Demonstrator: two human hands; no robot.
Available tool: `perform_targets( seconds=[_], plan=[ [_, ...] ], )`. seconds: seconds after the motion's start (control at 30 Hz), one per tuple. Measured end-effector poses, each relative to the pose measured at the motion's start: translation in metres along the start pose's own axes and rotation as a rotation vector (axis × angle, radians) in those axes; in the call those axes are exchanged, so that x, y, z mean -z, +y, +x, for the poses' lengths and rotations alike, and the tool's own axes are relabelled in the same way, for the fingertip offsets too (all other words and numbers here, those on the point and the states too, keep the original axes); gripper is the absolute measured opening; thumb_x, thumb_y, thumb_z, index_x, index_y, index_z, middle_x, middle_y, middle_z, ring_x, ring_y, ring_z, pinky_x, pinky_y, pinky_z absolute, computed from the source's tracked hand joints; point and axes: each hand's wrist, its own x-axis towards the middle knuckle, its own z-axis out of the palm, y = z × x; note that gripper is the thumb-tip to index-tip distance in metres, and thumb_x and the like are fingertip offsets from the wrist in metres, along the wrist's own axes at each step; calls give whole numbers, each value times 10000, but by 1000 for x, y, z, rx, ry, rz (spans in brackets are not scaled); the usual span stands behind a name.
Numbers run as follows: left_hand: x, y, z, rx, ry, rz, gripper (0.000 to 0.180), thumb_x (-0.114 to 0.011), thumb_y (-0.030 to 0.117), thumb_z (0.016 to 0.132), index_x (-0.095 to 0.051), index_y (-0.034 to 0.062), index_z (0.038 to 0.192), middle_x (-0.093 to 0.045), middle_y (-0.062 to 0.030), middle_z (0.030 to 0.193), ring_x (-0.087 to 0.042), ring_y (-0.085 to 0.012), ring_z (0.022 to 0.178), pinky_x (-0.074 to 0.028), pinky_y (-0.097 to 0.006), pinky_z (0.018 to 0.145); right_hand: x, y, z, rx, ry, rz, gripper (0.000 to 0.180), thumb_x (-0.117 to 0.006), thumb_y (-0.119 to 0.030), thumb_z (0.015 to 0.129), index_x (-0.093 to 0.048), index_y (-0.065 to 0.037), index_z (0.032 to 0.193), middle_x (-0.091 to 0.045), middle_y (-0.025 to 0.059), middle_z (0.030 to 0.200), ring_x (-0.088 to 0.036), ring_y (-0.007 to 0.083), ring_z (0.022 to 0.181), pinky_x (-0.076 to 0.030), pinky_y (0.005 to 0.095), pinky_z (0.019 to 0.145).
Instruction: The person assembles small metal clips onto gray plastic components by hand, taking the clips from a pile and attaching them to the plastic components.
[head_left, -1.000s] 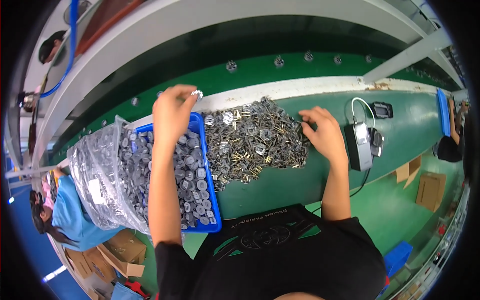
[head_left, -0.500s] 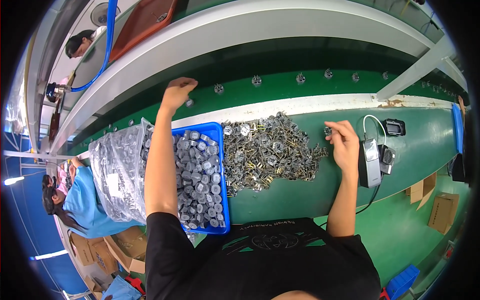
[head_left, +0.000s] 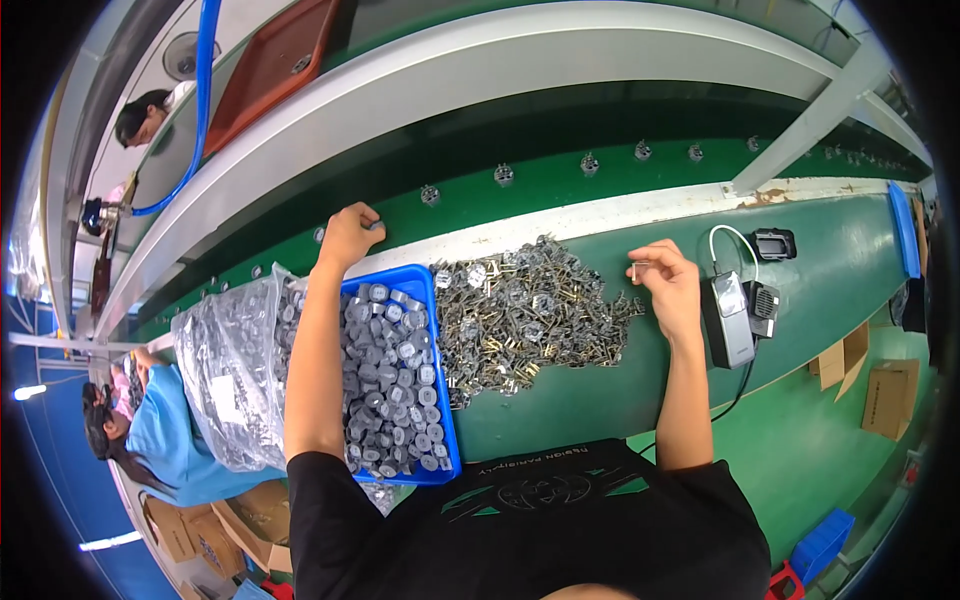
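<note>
My left hand [head_left: 352, 238] is over the near edge of the green belt [head_left: 465, 200], beyond a blue tray [head_left: 452, 440]. Its fingers are curled around a small grey part [head_left: 377, 227], mostly covered by them. The tray holds many grey plastic caps [head_left: 385, 375]. To the right of the tray lies a loose heap of metal plug inserts [head_left: 530, 315] with brass-coloured pins. Above the bench, just right of this heap, my right hand [head_left: 668, 290] pinches a small metal piece [head_left: 640, 268] between thumb and fingertips.
Several assembled parts [head_left: 503, 175] stand spaced along the belt. A clear plastic bag of grey caps [head_left: 235, 360] lies left of the tray. A grey power bank [head_left: 732, 320] with a white cable sits at right. A white frame post [head_left: 810, 125] crosses the belt. Co-workers sit at left.
My left hand has come down and nearer, its fingers now at the small grey part. My right hand has turned slightly, still pinching its piece. The view has shifted a little.
</note>
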Motion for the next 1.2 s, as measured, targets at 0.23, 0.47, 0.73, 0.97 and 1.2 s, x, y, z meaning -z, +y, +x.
perform_targets(
  seconds=[0.23, 0.47, 0.73, 0.97, 1.2],
  plan=[
    [29, 73, -34, -98, 30, -136, 203, -709, 77, 743, -731, 69, 945, -567, -106, 756, -589, -221, 686, -493, -349, 669, -10, -5, 1, -58, -17, -43, 191, -562, 38, 904, -679, 21, 1054, -536, 34, 931, -594, 116, 764, -465, 233, 682],
    [21, 150, -127, 27, -235, -1174, 337, -697, -61, 829, -663, 9, 1157, -593, -21, 874, -594, -90, 728, -494, -211, 691, -8, 2, 1, -51, -35, -119, 148, -565, 9, 912, -670, 2, 1017, -524, 19, 877, -577, 103, 711, -444, 232, 642],
    [-33, 154, -160, 124, -231, -1657, 394, -702, -150, 778, -571, -15, 1124, -650, -68, 917, -649, -115, 794, -562, -237, 698, -34, -5, -11, 30, -228, 45, 214, -663, 126, 781, -664, -17, 941, -602, 31, 899, -580, 97, 720, -462, 222, 648],
    [-25, 163, -167, 69, -150, -1464, 424, -707, -176, 755, -614, -48, 1148, -674, -105, 947, -685, -149, 847, -596, -272, 777, -91, -74, -17, 420, -395, -279, 145, -779, 5, 752, -714, -24, 878, -656, 50, 883, -619, 131, 697, -487, 260, 555],
    [-32, 175, -171, 27, -94, -1423, 376, -703, -163, 769, -583, -60, 1109, -672, -124, 957, -679, -165, 899, -598, -282, 794, -108, -71, -27, 586, -323, -409, 144, -746, 7, 737, -689, -41, 861, -619, 45, 835, -624, 194, 666, -498, 308, 539]
  ],
)
